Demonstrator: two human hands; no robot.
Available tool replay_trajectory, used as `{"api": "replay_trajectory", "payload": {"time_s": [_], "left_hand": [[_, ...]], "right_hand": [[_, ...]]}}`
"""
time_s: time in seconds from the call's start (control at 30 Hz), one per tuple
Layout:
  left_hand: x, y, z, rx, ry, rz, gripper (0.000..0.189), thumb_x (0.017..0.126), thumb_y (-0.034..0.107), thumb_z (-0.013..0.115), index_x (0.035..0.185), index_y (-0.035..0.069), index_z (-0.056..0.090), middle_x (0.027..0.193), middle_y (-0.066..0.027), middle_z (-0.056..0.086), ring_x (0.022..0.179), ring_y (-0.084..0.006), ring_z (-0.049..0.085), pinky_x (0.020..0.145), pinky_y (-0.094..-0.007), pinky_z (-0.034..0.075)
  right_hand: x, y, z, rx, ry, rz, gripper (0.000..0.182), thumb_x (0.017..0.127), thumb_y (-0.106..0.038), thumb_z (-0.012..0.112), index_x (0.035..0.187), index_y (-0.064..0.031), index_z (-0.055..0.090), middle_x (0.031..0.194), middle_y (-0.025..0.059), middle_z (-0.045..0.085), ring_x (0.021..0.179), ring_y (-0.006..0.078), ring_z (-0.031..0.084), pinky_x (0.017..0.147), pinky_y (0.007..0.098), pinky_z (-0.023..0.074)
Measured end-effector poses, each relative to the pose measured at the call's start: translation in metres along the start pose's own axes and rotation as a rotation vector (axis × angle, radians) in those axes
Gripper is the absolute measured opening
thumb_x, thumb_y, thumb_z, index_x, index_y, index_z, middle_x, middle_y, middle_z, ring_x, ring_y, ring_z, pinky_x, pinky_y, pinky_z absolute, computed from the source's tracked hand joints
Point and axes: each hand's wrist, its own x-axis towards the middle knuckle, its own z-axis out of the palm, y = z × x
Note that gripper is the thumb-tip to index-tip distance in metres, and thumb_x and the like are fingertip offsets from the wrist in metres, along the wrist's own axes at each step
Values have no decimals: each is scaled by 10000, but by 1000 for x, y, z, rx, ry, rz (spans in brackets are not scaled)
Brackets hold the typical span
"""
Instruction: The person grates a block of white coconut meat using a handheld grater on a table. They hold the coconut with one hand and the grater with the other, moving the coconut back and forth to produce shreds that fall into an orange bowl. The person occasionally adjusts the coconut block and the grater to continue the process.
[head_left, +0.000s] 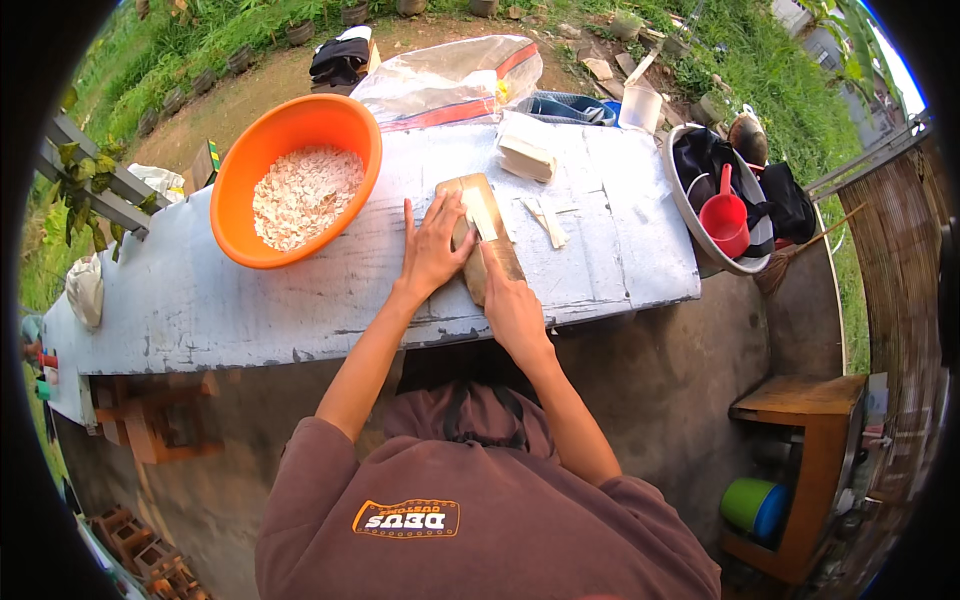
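Observation:
A wooden cutting board (507, 259) lies on the white-painted table (300, 322), with pale flat strips (481, 214) on it. My left hand (435, 244) presses on the strips and the board's left side, fingers spread. My right hand (513, 304) is closed at the board's lower right, index finger pointing forward along what seems a knife, mostly hidden by the hand. More loose pale strips (551, 221) lie right of the board, and a stack of pale slabs (526, 154) sits behind them. An orange plastic basin (225, 199) at the left holds many small pale chips (304, 195).
Behind the table's far edge lies a clear plastic sack (450, 75). A grey tub (679, 191) with a red dipper (724, 221) and dark cloth stands at the right, beside a broom (776, 271). A white bag (85, 289) sits at the far left. A wooden stand (806, 405) is lower right.

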Motion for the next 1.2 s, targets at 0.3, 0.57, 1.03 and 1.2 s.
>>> {"api": "replay_trajectory", "payload": {"time_s": [0.3, 0.57, 1.03, 1.2], "left_hand": [[0, 2, -2, 39, 26, 17, 448, 1013, 342, 587, 1346, 45, 621, 1497, -81, 588, 1513, -252, 392, 1283, -610, 38], [-3, -10, 2, -111, 117, 18, 263, 1026, 156, 529, 1227, 48, 658, 1375, -110, 655, 1416, -271, 506, 1280, -582, 137], [-3, -1, -5, -63, 75, -14, 256, 983, 172, 603, 1191, 57, 698, 1448, -102, 603, 1455, -271, 455, 1293, -562, 120], [6, 9, -2, -11, -24, 10, 316, 983, 217, 633, 1257, 71, 690, 1517, -105, 558, 1491, -277, 415, 1294, -566, 111]], "right_hand": [[-41, 2, -14, 1, -34, 44, 572, 1048, -151, 493, 1606, -189, 373, 773, 291, 675, 735, 484, 684, 715, 591, 523], [-17, 0, 1, 12, 44, -20, 537, 1078, -206, 489, 1604, -256, 395, 724, 266, 655, 688, 468, 666, 688, 559, 526], [19, 18, -17, 31, 22, 93, 583, 1066, -232, 495, 1627, -256, 336, 776, 241, 693, 712, 460, 688, 702, 566, 531], [24, 45, -23, 138, 224, 205, 543, 1086, -272, 493, 1606, -155, 389, 730, 229, 668, 670, 440, 669, 667, 531, 508]]}}
